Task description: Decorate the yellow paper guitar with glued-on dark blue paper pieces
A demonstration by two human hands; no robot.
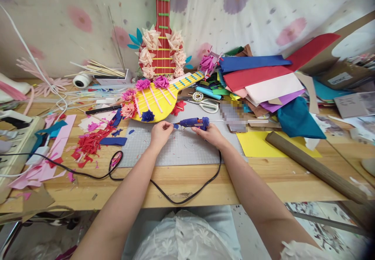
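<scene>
My right hand (211,134) is wrapped round a blue hot glue gun (202,122), its nozzle aimed left over the grey cutting mat (187,148). Pinched in my left hand (161,132) is a small piece of blue paper (176,126), close to the nozzle tip. Just behind my hands lies a yellow paper guitar (159,103) trimmed with pink, coral and blue paper flowers. One dark blue paper flower (148,115) sits on its lower edge, near my left hand. The glue gun's black cord (187,200) loops across the table front.
A red guitar (163,58) with pale flowers stands at the back. Scissors (209,105) and a blurred phone (234,116) lie right of the guitar, by stacked coloured paper (263,81). Red scraps (92,142) and a power strip (17,150) are left; a brown roll (316,166) lies right.
</scene>
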